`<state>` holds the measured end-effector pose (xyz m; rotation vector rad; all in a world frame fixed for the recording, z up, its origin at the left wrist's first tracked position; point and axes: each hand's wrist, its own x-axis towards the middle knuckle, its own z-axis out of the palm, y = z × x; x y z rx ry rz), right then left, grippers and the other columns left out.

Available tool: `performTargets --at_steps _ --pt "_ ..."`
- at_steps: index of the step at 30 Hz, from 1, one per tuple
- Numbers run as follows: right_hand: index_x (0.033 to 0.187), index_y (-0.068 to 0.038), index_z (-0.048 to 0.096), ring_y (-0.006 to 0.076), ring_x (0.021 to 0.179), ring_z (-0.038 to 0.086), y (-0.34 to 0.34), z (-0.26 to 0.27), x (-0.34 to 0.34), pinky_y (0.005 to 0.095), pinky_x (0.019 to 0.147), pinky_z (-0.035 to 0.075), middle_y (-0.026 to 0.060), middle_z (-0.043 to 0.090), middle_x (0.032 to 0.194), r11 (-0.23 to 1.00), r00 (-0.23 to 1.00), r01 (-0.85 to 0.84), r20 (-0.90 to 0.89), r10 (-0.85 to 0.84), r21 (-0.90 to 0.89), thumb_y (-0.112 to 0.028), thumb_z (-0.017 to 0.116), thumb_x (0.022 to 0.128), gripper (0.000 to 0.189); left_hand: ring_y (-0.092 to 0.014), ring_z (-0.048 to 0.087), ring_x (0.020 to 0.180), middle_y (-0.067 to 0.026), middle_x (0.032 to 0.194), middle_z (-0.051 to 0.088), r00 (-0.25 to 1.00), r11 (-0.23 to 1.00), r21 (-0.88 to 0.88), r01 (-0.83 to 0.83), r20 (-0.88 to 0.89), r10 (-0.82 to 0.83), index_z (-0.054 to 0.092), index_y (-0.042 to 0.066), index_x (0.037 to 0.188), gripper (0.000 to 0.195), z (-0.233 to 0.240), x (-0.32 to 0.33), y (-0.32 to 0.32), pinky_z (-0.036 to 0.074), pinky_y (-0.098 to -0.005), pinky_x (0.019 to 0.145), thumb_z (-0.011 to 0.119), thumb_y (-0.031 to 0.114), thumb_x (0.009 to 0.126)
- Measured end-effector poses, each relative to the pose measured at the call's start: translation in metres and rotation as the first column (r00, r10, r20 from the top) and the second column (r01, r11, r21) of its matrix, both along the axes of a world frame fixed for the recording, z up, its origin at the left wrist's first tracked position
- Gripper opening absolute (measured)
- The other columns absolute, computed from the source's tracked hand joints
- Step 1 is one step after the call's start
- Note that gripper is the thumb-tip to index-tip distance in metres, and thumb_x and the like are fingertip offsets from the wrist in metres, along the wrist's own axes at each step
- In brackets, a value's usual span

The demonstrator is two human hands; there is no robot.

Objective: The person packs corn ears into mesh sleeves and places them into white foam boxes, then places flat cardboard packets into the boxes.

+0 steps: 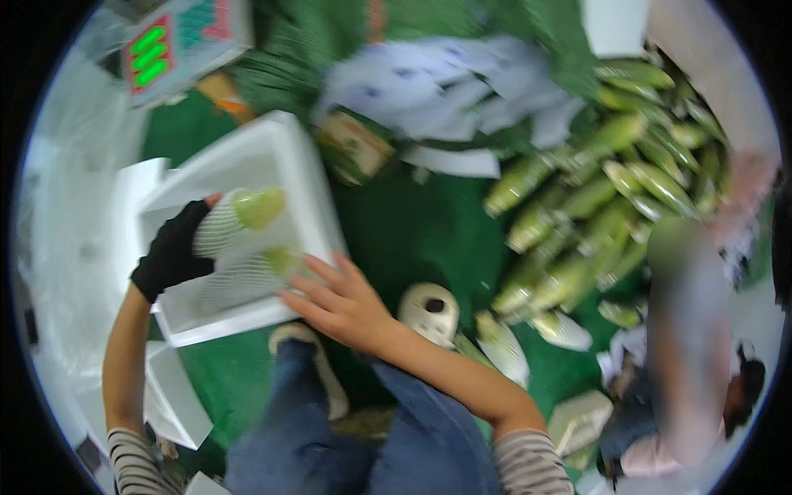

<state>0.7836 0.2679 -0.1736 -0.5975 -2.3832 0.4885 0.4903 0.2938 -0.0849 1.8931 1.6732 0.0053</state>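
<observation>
A white foam box (309,179) stands before me, tilted in view. In it lie two pale green vegetables, apparently melons or gourds, in white foam net sleeves: an upper one (238,216) and a lower one (241,281). My left hand (176,250), in a black fingerless glove, is on the sleeved end of the upper vegetable and grips it. My bare right hand (340,303) lies over the box's near right rim, fingers spread beside the tip of the lower vegetable. Motion blur hides whether its fingertips touch that vegetable.
A large pile of green vegetables in clear wrap (588,210) lies on the green floor at right, with a person (680,371) beside it. A scale with a lit display (185,43) stands upper left. Green sacks (284,55), white sheets (445,80) and another foam box (176,396) lie around.
</observation>
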Motion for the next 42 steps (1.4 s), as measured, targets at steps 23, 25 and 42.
performTargets --at_steps 23,25,42 --pt "0.129 0.002 0.030 0.0336 0.105 0.050 -0.049 -0.001 0.207 0.0434 0.092 0.039 0.0190 0.045 0.119 0.457 0.623 0.730 0.220 -0.750 -0.509 -0.023 0.077 0.045 0.099 -0.043 0.017 0.131 -0.0198 0.144 0.018 0.986 0.995 0.093 -0.032 -0.157 0.046 0.016 0.018 0.142 0.093 -0.055 0.030 -0.054 0.015 -0.0569 0.104 0.067 0.045 0.069" --pt "0.134 0.000 0.019 0.0298 0.110 0.045 -0.021 0.029 0.185 0.0415 0.097 0.036 0.0183 0.040 0.124 0.479 0.581 0.618 -0.048 -0.812 -0.624 -0.014 0.072 0.061 0.092 -0.043 0.019 0.131 -0.0198 0.144 0.019 0.984 0.992 0.117 -0.041 -0.167 0.060 0.017 0.018 0.142 0.093 -0.059 0.031 -0.057 0.015 -0.0571 0.104 0.067 0.043 0.068" --pt "0.118 -0.009 0.043 0.0215 0.100 0.053 0.058 0.089 -0.167 0.0388 0.087 0.045 0.0069 0.053 0.109 0.167 0.544 -0.398 -0.379 -0.748 -0.902 -0.026 0.065 0.079 0.048 -0.038 0.028 0.126 -0.0170 0.135 0.034 0.957 0.812 0.542 -0.219 -0.042 0.286 0.041 0.015 0.130 0.061 -0.091 0.060 -0.072 0.009 -0.0666 0.098 0.055 0.030 0.073"
